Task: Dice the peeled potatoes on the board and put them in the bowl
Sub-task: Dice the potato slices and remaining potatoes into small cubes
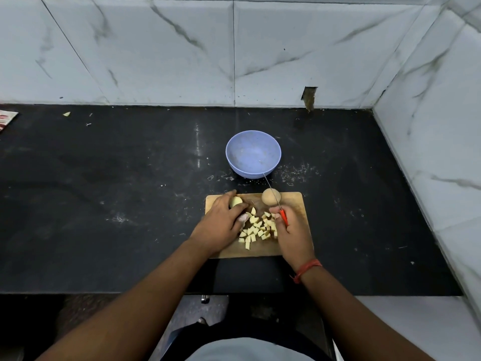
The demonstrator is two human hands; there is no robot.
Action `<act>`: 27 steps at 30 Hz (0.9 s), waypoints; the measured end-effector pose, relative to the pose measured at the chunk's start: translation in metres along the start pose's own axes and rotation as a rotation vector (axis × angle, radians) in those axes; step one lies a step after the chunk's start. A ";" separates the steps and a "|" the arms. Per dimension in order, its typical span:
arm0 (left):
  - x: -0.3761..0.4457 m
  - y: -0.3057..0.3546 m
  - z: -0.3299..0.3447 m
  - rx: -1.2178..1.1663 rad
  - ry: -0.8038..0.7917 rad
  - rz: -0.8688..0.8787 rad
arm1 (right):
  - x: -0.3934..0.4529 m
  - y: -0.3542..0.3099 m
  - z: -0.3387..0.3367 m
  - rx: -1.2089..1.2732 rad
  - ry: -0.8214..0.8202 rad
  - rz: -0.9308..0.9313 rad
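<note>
A wooden cutting board [294, 201] lies on the black counter. Several pale potato cubes [256, 229] sit in a pile at its middle. My left hand [221, 222] curls around a peeled potato piece [235, 201] at the board's far left. My right hand [291, 235] grips a knife with a red handle [283, 217]; its thin blade points away, up past a whole round potato [271, 197] at the board's far edge. A light blue bowl [253, 153] stands just beyond the board and looks empty.
The black counter [117, 191] runs left and right, dusted with small crumbs. Marble-tiled walls [234, 48] close it off at the back and right. A printed packet [6, 119] lies at the far left edge, with a small scrap [67, 114] near the back wall.
</note>
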State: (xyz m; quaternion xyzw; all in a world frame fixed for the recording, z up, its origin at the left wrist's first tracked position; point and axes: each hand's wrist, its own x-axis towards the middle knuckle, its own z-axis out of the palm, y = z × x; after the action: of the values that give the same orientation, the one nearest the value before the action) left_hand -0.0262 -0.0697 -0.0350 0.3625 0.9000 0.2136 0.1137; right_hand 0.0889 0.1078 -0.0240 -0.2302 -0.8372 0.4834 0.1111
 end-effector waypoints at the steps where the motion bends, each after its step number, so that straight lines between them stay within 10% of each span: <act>1: 0.000 0.000 0.000 0.013 -0.002 -0.005 | -0.001 -0.002 0.001 0.014 -0.014 -0.002; 10: -0.005 0.002 0.001 0.303 -0.061 -0.043 | -0.005 -0.008 0.004 0.179 -0.048 0.020; 27: 0.005 0.024 -0.004 -0.063 0.072 -0.075 | -0.011 -0.014 0.007 0.251 -0.085 0.082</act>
State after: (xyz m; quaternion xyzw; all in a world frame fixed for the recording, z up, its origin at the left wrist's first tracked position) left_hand -0.0164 -0.0523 -0.0201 0.3167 0.9094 0.2503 0.1004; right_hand 0.0920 0.0911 -0.0150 -0.2277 -0.7642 0.5977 0.0834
